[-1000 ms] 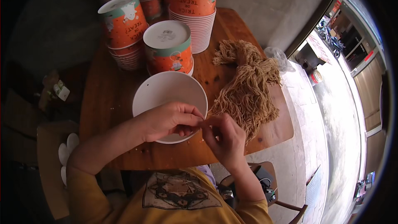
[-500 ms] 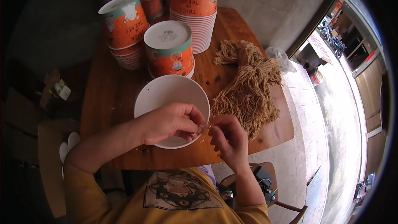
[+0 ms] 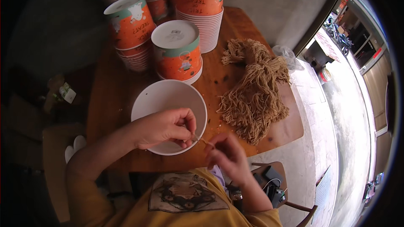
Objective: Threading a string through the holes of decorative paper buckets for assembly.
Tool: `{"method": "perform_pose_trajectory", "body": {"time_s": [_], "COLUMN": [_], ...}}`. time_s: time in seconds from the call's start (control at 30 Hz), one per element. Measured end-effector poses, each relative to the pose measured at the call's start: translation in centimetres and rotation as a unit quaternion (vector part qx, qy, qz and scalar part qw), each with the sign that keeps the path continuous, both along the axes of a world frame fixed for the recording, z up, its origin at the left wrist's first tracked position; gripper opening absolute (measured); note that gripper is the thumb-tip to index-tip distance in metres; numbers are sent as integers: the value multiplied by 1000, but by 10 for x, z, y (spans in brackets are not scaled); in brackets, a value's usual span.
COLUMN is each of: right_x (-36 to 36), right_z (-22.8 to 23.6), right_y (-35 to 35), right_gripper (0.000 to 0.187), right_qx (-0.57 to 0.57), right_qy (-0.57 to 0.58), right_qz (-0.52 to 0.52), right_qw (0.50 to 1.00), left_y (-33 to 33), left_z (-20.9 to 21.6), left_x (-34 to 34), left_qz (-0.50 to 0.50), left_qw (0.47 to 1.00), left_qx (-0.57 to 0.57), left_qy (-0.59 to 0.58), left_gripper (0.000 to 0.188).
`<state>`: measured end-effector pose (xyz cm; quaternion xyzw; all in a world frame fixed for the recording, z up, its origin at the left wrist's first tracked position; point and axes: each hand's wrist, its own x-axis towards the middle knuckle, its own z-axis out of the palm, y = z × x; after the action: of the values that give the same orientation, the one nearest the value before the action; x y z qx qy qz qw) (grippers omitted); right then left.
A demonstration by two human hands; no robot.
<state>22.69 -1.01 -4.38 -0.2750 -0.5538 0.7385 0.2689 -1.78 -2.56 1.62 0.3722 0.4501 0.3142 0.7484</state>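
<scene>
A round white paper bucket stands mouth up near the table's front edge. Over its mouth my left hand is closed, thumb and finger pinched at the near right rim. From that pinch a short, thin tan cord runs to my right hand, just outside the rim. The right fingers are curled around the cord's end and slightly blurred. What else lies inside the left fingers is hidden. To the right a bundle of loose tan cords lies heaped on the wooden table.
Behind the bucket stand an upturned orange printed bucket and nested stacks of buckets. A clear plastic bag lies by the cords. A chair holding dark devices is at my right. A grey wall closes off the back.
My right hand has moved down and away from my left, and more cord shows between them. The white bucket and my left hand have shifted slightly left and nearer.
</scene>
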Motion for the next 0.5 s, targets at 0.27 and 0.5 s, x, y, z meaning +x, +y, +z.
{"method": "perform_pose_trajectory", "body": {"time_s": [0.27, 0.5], "right_x": [-14, -25], "right_z": [22, 31], "right_y": [30, 27], "right_gripper": [44, 23], "right_qx": [108, 367], "right_qy": [2, -157], "right_qz": [-8, -34], "right_qw": [994, 916], "left_y": [-3, -5], "left_z": [2, -2], "left_x": [11, 12], "left_qz": [9, 22], "left_qw": [994, 982], "left_qx": [90, 151], "left_qy": [57, 112], "left_gripper": [20, 26]}}
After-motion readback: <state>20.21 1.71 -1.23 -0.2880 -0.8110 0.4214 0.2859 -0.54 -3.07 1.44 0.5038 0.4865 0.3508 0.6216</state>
